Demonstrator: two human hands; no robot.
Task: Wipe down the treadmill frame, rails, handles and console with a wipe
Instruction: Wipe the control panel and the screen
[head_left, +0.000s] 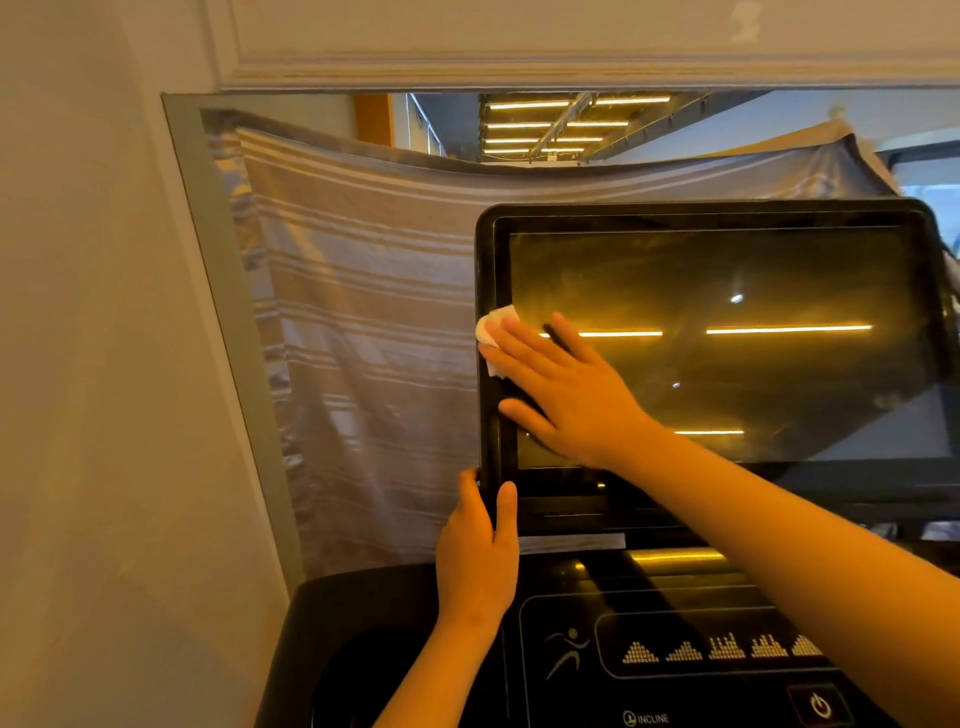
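Wall: a plain beige wall (104, 364) fills the left side
Moulding: a pale ridged moulding (519, 73) runs across the top, just above the glass
Glass: a large pane (208, 260) with a grey bevelled edge; mirror or window, cannot tell
Cloth: a striped cloth (363, 312) in brown, grey and white hangs across the pane, sagging in the middle
Lights: rows of long yellow strip lights (540, 124) on a dark ceiling show above the sag
Post: an orange upright (373, 117) stands left of those lights
Light: warm and yellowish throughout
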